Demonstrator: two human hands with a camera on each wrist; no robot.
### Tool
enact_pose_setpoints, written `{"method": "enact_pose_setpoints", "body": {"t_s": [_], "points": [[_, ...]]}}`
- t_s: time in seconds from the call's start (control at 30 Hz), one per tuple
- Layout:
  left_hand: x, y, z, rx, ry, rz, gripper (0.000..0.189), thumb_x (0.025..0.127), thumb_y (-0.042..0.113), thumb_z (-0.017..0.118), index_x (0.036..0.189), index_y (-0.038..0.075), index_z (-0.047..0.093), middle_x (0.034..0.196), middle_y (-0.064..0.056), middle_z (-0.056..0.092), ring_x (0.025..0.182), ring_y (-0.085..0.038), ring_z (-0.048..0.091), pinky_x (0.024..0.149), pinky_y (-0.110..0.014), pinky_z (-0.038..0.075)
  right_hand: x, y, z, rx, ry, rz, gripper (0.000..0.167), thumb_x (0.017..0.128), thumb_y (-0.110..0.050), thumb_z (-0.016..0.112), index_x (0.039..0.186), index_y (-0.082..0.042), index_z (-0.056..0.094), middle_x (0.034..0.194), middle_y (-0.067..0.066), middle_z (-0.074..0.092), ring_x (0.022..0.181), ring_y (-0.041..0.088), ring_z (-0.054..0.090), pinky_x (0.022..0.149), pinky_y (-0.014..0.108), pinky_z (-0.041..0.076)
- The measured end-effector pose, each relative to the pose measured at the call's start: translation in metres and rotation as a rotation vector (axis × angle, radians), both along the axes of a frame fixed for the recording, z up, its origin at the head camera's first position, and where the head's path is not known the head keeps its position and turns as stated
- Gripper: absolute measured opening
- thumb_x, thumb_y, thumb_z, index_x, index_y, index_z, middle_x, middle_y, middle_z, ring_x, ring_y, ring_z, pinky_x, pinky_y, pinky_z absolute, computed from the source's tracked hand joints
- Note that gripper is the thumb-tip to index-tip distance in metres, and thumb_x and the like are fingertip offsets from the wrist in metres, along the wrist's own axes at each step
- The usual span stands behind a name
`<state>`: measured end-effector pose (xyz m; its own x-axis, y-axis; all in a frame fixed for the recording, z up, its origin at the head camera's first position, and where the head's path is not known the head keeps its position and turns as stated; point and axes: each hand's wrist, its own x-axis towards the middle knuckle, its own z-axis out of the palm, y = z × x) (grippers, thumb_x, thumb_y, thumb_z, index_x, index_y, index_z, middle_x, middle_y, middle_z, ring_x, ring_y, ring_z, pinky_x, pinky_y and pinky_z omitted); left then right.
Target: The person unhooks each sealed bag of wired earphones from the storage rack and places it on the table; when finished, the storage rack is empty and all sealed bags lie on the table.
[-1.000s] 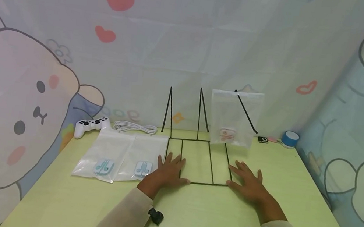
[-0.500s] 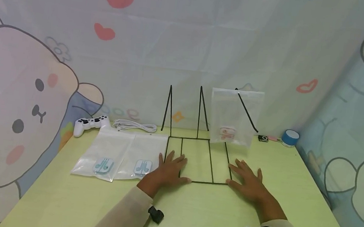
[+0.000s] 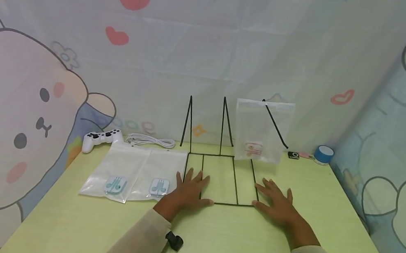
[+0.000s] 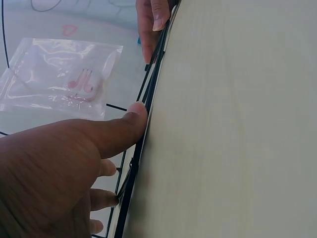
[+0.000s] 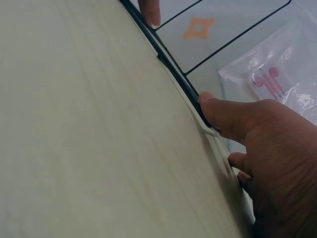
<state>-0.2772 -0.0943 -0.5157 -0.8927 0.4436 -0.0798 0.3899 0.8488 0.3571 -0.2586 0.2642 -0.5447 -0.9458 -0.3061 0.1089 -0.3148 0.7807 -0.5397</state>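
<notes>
A black wire display rack (image 3: 235, 182) stands on the table, its flat base towards me and upright prongs at the back. My left hand (image 3: 190, 193) rests with spread fingers on the base's left front corner; its thumb (image 4: 133, 116) touches the front bar. My right hand (image 3: 278, 207) lies at the right front corner, fingers apart, the thumb (image 5: 208, 101) against the bar. From the rightmost prong hangs a clear bag (image 3: 248, 123) with pink earphones (image 3: 254, 149) in a case. Neither hand grips anything. Some of the left fingertips are hidden in the left wrist view.
Two clear bags (image 3: 129, 160) with blue earphones (image 3: 115, 185) lie flat on the left. Behind them are a white game controller (image 3: 102, 137) and a coiled white cable (image 3: 150, 141). Back right hold a small black device (image 3: 293, 155), a pink item (image 3: 304, 155) and a blue-and-white round container (image 3: 323, 155).
</notes>
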Motion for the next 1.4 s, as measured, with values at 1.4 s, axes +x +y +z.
{"method": "enact_pose_setpoints", "body": {"t_s": [1.4], "points": [[0.0038, 0.0019, 0.0013, -0.106, 0.059, 0.024, 0.086, 0.102, 0.072, 0.056, 0.170, 0.021, 0.042, 0.180, -0.011, 0.034, 0.168, -0.053, 0.016, 0.127, -0.084, 0.002, -0.0065, 0.0011, 0.0067, -0.029, -0.053, -0.015, 0.068, 0.106, -0.048, 0.068, 0.163, -0.013, 0.053, 0.176, 0.022, 0.036, 0.165, 0.052, 0.024, 0.120, 0.089, -0.005]]}}
